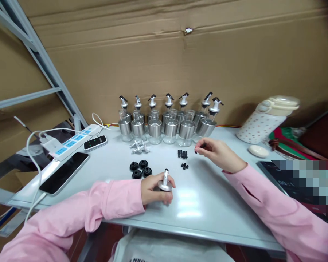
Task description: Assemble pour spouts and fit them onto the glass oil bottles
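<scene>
My left hand is wrapped around a silver pour spout, which stands upright with a small black tip at the top. Further right, my right hand pinches a small black part between thumb and fingertips, just above the table. Between the hands lie several black flip caps in a row and a cluster of tiny black pieces. Several black ribbed stoppers sit beyond my left hand. Behind them lie silver spout pieces.
Glass-and-steel bottles line the back, the rear ones topped with spouts. At left are a phone, a power strip with white cables and a small display device. A dotted flask, white oval object and dark tablet are at right.
</scene>
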`<state>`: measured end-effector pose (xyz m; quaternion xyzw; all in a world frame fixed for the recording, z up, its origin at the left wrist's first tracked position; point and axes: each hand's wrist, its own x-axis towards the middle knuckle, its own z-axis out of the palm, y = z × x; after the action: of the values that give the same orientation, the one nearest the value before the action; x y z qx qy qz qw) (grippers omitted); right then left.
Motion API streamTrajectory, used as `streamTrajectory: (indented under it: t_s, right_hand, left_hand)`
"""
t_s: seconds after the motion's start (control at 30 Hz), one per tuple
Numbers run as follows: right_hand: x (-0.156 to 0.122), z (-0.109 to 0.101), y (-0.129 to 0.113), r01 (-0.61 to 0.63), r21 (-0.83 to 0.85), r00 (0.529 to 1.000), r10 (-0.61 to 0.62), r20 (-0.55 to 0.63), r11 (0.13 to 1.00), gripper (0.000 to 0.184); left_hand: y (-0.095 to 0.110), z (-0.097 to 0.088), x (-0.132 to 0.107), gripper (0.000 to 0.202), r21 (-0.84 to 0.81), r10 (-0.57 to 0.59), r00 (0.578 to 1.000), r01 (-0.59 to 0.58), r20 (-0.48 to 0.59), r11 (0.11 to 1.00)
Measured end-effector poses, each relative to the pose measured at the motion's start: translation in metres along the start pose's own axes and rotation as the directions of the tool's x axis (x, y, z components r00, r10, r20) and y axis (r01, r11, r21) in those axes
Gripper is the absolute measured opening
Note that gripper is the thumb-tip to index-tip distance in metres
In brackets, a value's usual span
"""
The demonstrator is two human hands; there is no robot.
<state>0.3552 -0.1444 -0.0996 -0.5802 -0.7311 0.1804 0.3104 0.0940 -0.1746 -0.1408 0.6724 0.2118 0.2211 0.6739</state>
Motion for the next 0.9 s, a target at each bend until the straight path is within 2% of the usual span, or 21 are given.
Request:
streamTrajectory:
  t_s: [0.1,0.13,0.2,0.27,0.33,0.4,0.47,0.6,0.77,0.9]
  right_hand:
    - [0.004,0.008,0.012,-0.041,-0.068,0.972,0.055,0.227,0.997,0.020]
    - [0.005,0.011,0.014,-0.033,-0.107,0.963,0.060,0.264,0.994,0.020]
    - [0.005,0.018,0.017,0.007,-0.204,0.976,0.037,0.213,0.979,0.020]
    - [0.005,0.021,0.020,0.058,-0.329,0.998,-0.042,0.056,0.943,0.026]
    - [0.005,0.021,0.023,0.082,-0.446,0.990,-0.126,-0.069,0.891,0.026]
    - [0.005,0.020,0.024,0.079,-0.503,0.982,-0.153,-0.107,0.860,0.021]
    - [0.003,0.019,0.021,0.065,-0.513,0.991,-0.114,-0.064,0.856,0.023]
    - [-0.001,0.021,0.012,0.079,-0.517,0.994,-0.030,0.103,0.852,0.028]
    - [-0.002,0.022,0.009,0.180,-0.502,0.979,-0.103,0.179,0.846,0.029]
    - [0.000,0.020,0.013,0.225,-0.494,0.969,-0.138,0.207,0.840,0.024]
  left_hand:
    - [0.000,0.000,0.002,0.049,-0.029,-0.019,1.000,0.019,-0.014,0.999]
    - [0.000,-0.001,0.002,0.049,-0.028,-0.019,1.000,0.018,-0.017,0.999]
    - [0.000,-0.001,0.002,0.048,-0.020,-0.013,1.000,0.013,-0.024,1.000]
    - [-0.001,-0.001,0.002,0.048,-0.017,-0.012,1.000,0.012,-0.027,1.000]
    - [-0.002,-0.001,0.002,0.047,-0.018,-0.019,0.999,0.019,-0.026,1.000]
    - [-0.003,-0.001,0.002,0.048,-0.018,-0.026,0.999,0.025,-0.025,1.000]
    - [-0.003,-0.002,0.002,0.048,-0.016,-0.025,0.999,0.024,-0.025,1.000]
    - [-0.002,-0.001,0.002,0.047,-0.011,-0.022,0.999,0.022,-0.026,1.000]
    - [-0.001,-0.001,0.002,0.047,-0.014,-0.029,0.999,0.028,-0.032,0.999]
    - [-0.001,-0.001,0.002,0.047,-0.002,-0.024,0.999,0.024,-0.033,1.000]
